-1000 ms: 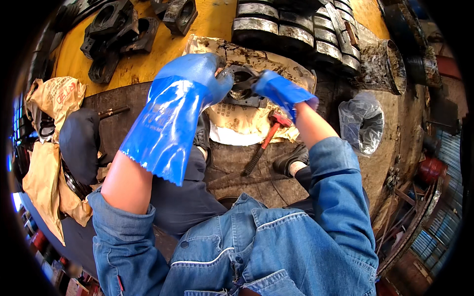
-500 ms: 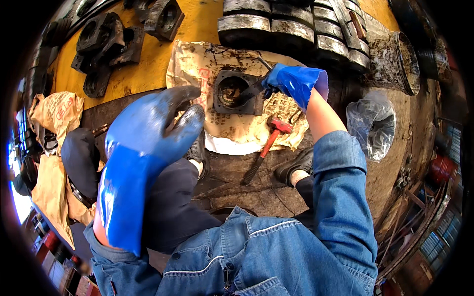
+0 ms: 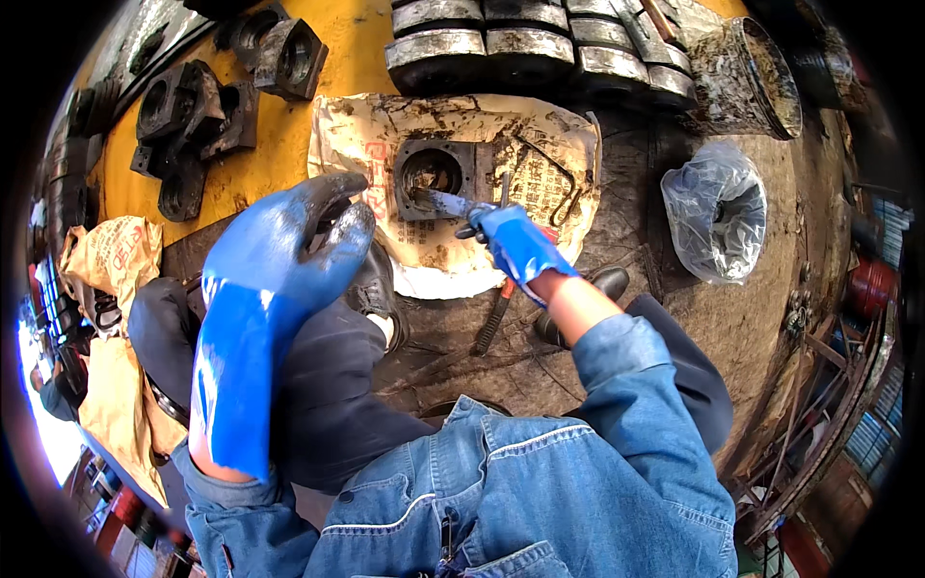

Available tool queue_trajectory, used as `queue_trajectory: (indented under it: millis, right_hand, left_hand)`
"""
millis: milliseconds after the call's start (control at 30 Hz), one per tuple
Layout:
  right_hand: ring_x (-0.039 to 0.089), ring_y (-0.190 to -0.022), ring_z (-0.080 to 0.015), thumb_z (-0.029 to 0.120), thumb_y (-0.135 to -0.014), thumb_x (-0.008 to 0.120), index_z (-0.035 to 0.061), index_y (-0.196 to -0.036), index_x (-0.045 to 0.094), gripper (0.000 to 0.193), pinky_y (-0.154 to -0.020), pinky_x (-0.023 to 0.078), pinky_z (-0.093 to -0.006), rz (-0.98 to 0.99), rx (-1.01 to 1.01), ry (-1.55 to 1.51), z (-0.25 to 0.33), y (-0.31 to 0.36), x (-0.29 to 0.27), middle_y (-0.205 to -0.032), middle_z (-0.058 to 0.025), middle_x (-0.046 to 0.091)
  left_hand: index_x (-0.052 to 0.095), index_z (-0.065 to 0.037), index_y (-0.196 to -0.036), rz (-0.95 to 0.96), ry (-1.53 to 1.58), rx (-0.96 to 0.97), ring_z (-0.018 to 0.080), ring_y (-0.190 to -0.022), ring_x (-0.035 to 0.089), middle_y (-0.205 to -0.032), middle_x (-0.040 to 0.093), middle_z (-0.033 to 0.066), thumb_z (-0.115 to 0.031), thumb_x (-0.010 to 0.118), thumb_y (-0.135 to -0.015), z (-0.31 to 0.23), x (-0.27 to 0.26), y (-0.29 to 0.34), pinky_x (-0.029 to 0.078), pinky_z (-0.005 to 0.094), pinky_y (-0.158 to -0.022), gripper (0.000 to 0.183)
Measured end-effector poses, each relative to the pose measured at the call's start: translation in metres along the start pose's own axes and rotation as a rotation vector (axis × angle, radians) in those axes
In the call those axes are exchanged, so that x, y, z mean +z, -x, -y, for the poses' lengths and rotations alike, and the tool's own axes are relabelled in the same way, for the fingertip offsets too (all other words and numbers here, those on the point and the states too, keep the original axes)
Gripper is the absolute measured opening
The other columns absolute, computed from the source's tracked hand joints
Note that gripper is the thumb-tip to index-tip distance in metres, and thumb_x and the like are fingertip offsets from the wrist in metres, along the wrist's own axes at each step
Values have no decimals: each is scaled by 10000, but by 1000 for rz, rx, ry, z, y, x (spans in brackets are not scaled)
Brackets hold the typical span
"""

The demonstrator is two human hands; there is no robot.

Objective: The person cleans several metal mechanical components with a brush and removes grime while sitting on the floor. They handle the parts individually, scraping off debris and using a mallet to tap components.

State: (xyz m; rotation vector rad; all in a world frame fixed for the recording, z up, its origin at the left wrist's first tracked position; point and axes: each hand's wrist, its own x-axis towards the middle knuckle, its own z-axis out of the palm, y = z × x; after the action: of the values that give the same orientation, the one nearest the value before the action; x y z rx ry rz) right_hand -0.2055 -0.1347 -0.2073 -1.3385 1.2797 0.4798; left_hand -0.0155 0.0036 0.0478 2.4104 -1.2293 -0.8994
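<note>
My right hand (image 3: 501, 236), in a blue rubber glove with dark-stained fingers, is closed round a flat-bladed scraper (image 3: 445, 203). Its blade reaches into the round hole of a square, greasy metal block (image 3: 464, 159). A short thin rod (image 3: 506, 187) sticks up beside those fingers; whether it belongs to the tool I cannot tell. The block rests on a stained paper sack (image 3: 434, 265). My left hand (image 3: 299, 231), gloved alike, hovers left of the sack with thumb and fingers apart, holding nothing. Below my right hand shows a hammer's handle (image 3: 494, 320), its head mostly hidden.
A bent hooked rod (image 3: 570, 197) lies on the sack's right part. Stacked rounded metal pieces (image 3: 438, 48) stand beyond, next to a grimy drum (image 3: 747, 82). More holed blocks (image 3: 178, 106) sit at the far left. A clear plastic bag (image 3: 715, 212) lies right.
My right hand has come nearer and to the left, turning the scraper so its blade points into the hole from the right. The hooked rod now shows fully. My left hand stays open.
</note>
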Motion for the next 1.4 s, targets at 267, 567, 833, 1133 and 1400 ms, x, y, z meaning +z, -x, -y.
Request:
queue_trajectory:
  millis: [267,567,833,1133,1400]
  right_hand:
    - [435,-427,-143,226,-888,677,98,-788,594,183,-377,324,-324,-72,321,-1218,-33,-44,100,-568,-13,502]
    - [297,-390,-99,452,-863,683,153,-814,598,315,-399,273,-278,-97,192,-1525,-91,20,-89,-501,44,364]
    - [674,-725,-241,500,-934,589,-36,-939,662,541,-596,493,-414,-1239,-82,-794,-208,80,-261,-798,-154,684]
    - [619,-1132,-428,213,-846,632,-3,-1183,612,400,-946,507,-459,-1038,283,231,-183,48,-224,-1195,-283,643]
    - [681,-610,-277,210,-874,613,-13,-936,687,243,-564,503,-438,-887,-52,-116,-105,94,-180,-752,-172,710]
  left_hand:
    - [648,-83,-1254,101,-294,-91,313,-1111,651,-1199,678,164,-404,592,-908,10,18,-29,506,370,-954,476]
    - [708,-96,-1128,77,-330,-82,340,-1048,663,-1082,702,187,-408,595,-869,22,23,-33,517,413,-893,420]
    - [682,-84,-1204,16,-300,-105,311,-1071,668,-1142,690,193,-404,610,-891,10,19,-21,510,362,-932,454]
    - [701,-145,-1175,39,-335,-130,339,-1073,649,-1123,687,190,-424,583,-869,19,19,-19,505,413,-932,431]
    - [695,-95,-1137,18,-382,-52,363,-1064,641,-1116,679,218,-519,577,-861,24,10,-22,508,443,-922,519]
